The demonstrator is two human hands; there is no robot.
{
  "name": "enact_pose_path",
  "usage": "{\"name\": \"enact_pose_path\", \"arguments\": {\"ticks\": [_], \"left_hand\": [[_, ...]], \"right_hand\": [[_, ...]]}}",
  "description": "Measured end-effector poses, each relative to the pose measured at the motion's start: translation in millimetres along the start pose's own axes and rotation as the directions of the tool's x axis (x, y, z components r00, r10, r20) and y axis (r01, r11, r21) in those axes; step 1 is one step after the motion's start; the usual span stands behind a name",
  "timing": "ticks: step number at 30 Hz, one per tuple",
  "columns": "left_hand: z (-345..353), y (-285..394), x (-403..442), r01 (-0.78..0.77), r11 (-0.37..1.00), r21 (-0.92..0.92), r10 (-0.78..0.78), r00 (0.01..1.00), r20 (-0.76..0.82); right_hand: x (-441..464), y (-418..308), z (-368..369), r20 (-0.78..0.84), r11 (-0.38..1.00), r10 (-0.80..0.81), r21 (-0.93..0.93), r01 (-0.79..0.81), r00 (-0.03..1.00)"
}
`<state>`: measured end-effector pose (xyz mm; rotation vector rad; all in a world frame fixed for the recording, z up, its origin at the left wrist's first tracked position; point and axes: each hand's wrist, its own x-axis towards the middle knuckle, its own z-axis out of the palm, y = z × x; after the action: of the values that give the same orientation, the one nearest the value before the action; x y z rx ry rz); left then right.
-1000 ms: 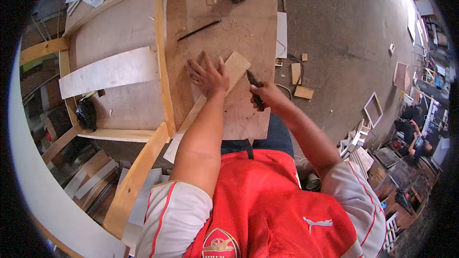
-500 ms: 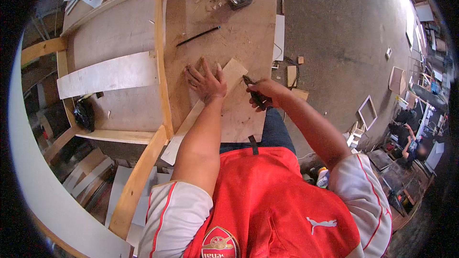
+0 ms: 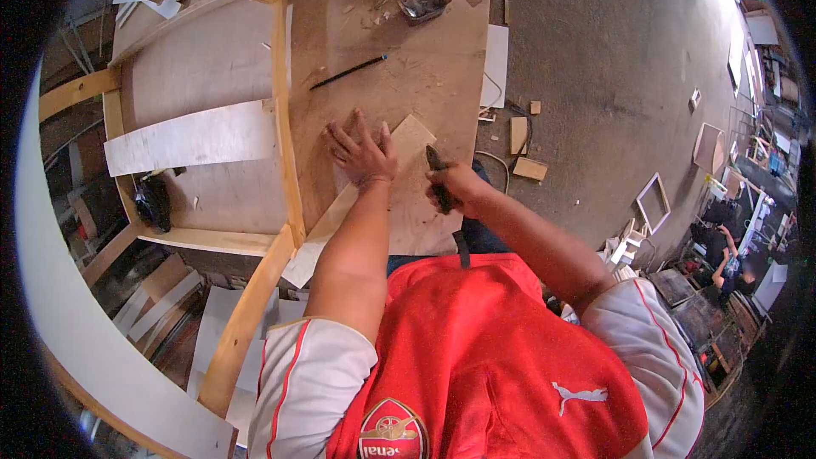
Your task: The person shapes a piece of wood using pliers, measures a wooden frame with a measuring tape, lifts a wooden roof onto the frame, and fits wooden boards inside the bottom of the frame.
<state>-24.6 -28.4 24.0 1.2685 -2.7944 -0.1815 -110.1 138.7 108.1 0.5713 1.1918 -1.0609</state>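
Flat on the wooden board, my left hand (image 3: 364, 153) has its fingers spread and rests against a long pale wood strip (image 3: 411, 138) that runs diagonally beneath my forearm. A dark pliers-like tool (image 3: 439, 183) is gripped in my right hand (image 3: 457, 189), its tip at the right edge of the strip near the upper end. Beyond my left hand, a black pencil-like stick (image 3: 348, 71) lies on the worktable (image 3: 442, 59). A small clear container (image 3: 423, 4) with items in it stands near the table's far end.
A wooden frame (image 3: 285, 119) stands along the left, with a curved white panel (image 3: 191, 138) across it and a black bag (image 3: 153, 202) inside. Wood offcuts (image 3: 530, 169) and a cable lie on the floor at the right. Another person (image 3: 731, 274) is at the far right.
My right hand and the tool have shifted slightly down and left along the strip's edge. My left hand stays spread at the strip, slightly lower in view.
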Motion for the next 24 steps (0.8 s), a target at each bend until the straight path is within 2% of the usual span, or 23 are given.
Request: {"name": "enact_pose_path", "arguments": {"ticks": [1, 2, 3, 4, 5, 6, 7, 10, 13, 15, 16, 19, 21, 24], "left_hand": [[-1.9, -0.4, -0.3, -0.008, 1.000, -0.001, 0.008, 1.000, -0.002], [-3.4, 0.1, 0.0, -0.014, 1.000, -0.002, 0.014, 1.000, -0.005], [-3.7, -0.2, -0.6, -0.012, 1.000, -0.001, 0.012, 1.000, 0.001], [-3.2, -0.7, -1.1, -0.011, 1.000, -0.002, 0.011, 1.000, 0.007], [-2.4, -1.2, -1.0, -0.010, 1.000, -0.002, 0.010, 1.000, 0.012], [-1.2, -1.4, -1.2, 0.001, 1.000, -0.011, -0.001, 1.000, 0.020], [0.2, -1.6, -2.4, 0.012, 1.000, -0.019, -0.011, 0.999, 0.030], [-0.6, -0.8, -2.1, 0.021, 1.000, 0.003, -0.021, 0.999, 0.043], [-9.2, 1.9, 7.0, 0.011, 1.000, 0.027, -0.012, 0.999, 0.048], [-11.7, 0.7, -3.9, 0.009, 1.000, 0.016, -0.010, 0.998, 0.063], [-3.0, -2.1, -2.8, 0.011, 1.000, -0.001, -0.011, 0.999, 0.050], [3.1, -2.5, -5.1, 0.008, 1.000, 0.019, -0.008, 1.000, -0.001], [1.4, 0.5, -1.6, 0.007, 1.000, 0.016, -0.006, 0.999, -0.041], [-1.9, -0.5, -2.0, -0.019, 0.998, -0.052, 0.014, 0.995, -0.096]], "right_hand": [[3.3, 0.8, -5.9, -0.035, 0.938, -0.105, -0.335, 0.087, 0.994], [12.1, 2.9, -19.2, -0.033, 0.760, -0.214, -0.634, 0.145, 0.976], [18.3, 3.6, -30.0, 0.006, 0.487, -0.313, -0.857, 0.166, 0.950], [24.4, 6.4, -38.6, 0.077, 0.156, -0.391, -0.977, 0.148, 0.917], [21.4, 2.5, -38.0, 0.002, 0.588, -0.234, -0.796, 0.143, 0.972], [13.6, -5.3, -34.3, 0.007, 0.891, -0.054, -0.451, 0.052, 0.999], [5.2, -12.6, -29.8, 0.093, 0.994, 0.109, -0.021, -0.107, 0.990], [-51.2, -23.5, -1.0, 0.084, 0.898, 0.005, -0.439, 0.033, 0.996], [-104.5, -16.7, 13.5, 0.103, 0.621, -0.092, -0.771, 0.138, 0.990], [-122.1, 2.7, -11.7, -0.034, 0.540, -0.294, -0.830, 0.137, 0.955], [-126.2, 4.6, -23.6, -0.087, 0.487, -0.413, -0.862, 0.139, 0.906], [-109.9, -27.6, -45.9, -0.036, 0.616, -0.321, -0.767, 0.180, 0.946], [-62.4, -38.9, -51.1, 0.056, 0.423, -0.539, -0.845, 0.328, 0.840], [-4.7, -82.2, -31.5, 0.131, 0.354, -0.553, -0.857, 0.374, 0.823]]}}
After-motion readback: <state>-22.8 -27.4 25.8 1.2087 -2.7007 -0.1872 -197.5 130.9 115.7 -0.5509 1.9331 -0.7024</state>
